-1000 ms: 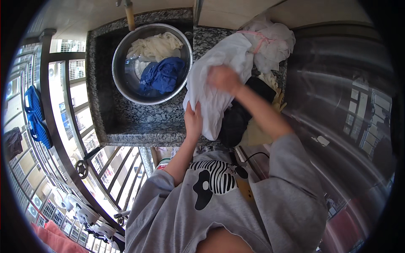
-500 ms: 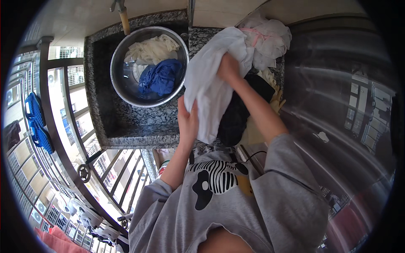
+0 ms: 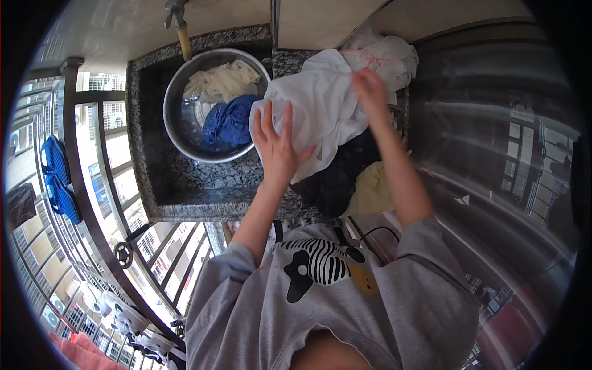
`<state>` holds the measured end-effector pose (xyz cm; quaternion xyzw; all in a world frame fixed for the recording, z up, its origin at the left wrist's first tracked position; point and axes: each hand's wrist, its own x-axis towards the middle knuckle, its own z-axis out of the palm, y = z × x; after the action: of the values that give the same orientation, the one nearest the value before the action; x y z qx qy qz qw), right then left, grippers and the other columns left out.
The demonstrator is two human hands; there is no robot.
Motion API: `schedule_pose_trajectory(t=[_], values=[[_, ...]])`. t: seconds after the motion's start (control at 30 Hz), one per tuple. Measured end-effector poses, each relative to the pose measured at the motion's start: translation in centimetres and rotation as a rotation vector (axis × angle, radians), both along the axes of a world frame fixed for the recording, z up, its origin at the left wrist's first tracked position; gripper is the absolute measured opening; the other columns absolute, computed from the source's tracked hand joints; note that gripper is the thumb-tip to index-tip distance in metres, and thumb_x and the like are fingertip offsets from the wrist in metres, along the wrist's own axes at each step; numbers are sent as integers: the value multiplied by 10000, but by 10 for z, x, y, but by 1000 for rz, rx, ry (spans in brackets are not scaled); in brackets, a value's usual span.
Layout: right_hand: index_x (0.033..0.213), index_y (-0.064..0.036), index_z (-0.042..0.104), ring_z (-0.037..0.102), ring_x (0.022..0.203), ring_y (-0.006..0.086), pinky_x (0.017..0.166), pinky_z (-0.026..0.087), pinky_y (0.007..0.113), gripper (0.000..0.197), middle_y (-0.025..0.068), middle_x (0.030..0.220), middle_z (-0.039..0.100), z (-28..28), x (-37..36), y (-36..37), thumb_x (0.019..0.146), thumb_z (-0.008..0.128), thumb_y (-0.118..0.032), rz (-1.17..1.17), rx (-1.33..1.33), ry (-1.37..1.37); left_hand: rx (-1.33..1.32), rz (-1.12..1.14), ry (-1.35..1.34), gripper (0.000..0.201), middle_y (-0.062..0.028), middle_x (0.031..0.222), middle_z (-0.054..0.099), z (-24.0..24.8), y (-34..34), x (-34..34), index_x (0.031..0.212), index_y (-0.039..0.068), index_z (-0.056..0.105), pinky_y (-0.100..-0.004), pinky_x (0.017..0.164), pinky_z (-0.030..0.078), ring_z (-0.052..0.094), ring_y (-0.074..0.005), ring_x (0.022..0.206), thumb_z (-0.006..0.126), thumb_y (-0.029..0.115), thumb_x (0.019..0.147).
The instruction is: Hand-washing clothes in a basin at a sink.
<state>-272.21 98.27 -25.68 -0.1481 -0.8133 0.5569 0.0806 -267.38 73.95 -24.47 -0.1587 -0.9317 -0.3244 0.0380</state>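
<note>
A white cloth garment [image 3: 324, 102] lies spread over the counter right of the basin, its left side reaching the basin's rim. On its left part rests my left hand [image 3: 275, 148], open with the fingers spread. My right hand [image 3: 371, 95] is at the cloth's right edge, its fingers bent and blurred; whether they grip the fabric cannot be made out. Dark clothing [image 3: 330, 185] and a pale yellow cloth [image 3: 372, 190] lie below the white one, partly covered by it.
A metal basin [image 3: 174, 139] with water stands in the granite sink [image 3: 203, 206], holding a cream cloth [image 3: 225, 80] and a blue cloth [image 3: 229, 122]. A tap [image 3: 179, 24] hangs above. White mesh fabric [image 3: 394, 58] lies at the back right. A shiny metal surface [image 3: 487, 166] rises at right.
The white cloth has gone from bunched and held up to spread out on the counter. My left hand has opened over it; my right hand has moved right and up to its edge.
</note>
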Motion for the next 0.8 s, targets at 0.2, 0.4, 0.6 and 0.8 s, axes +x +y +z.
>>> schedule_pose_trajectory(t=[0.2, 0.4, 0.6, 0.8], values=[[744, -91, 579, 597, 826, 301, 741, 499, 405, 111, 89, 817, 580, -84, -36, -67, 766, 667, -155, 360, 890, 387, -30, 125, -173, 697, -144, 1092, 545, -65, 2, -1, 1206, 51, 525, -459, 846, 413, 536, -333, 1047, 826, 214, 599], [761, -131, 641, 604, 827, 280, 730, 504, 407, 54, 73, 906, 620, -88, -44, -115, 747, 692, -142, 95, 106, -38, 96, 142, -170, 608, -158, 1073, 552, -85, -8, 5, 1152, 26, 538, -469, 830, 421, 536, -367, 1044, 803, 181, 626], [701, -134, 603, 572, 830, 293, 693, 484, 441, 181, 71, 819, 561, -84, -75, -86, 786, 699, -262, 298, 873, 283, 134, 177, -180, 572, -160, 1042, 555, -75, -4, 0, 1087, 23, 540, -468, 804, 424, 542, -369, 998, 818, 169, 608], [701, -121, 610, 579, 801, 286, 663, 494, 415, 129, 62, 834, 565, -85, -20, -103, 729, 717, -188, 447, 720, 277, 130, 182, -230, 562, -170, 1029, 558, -71, -11, 4, 1052, 16, 545, -457, 776, 453, 560, -392, 949, 832, 223, 615]])
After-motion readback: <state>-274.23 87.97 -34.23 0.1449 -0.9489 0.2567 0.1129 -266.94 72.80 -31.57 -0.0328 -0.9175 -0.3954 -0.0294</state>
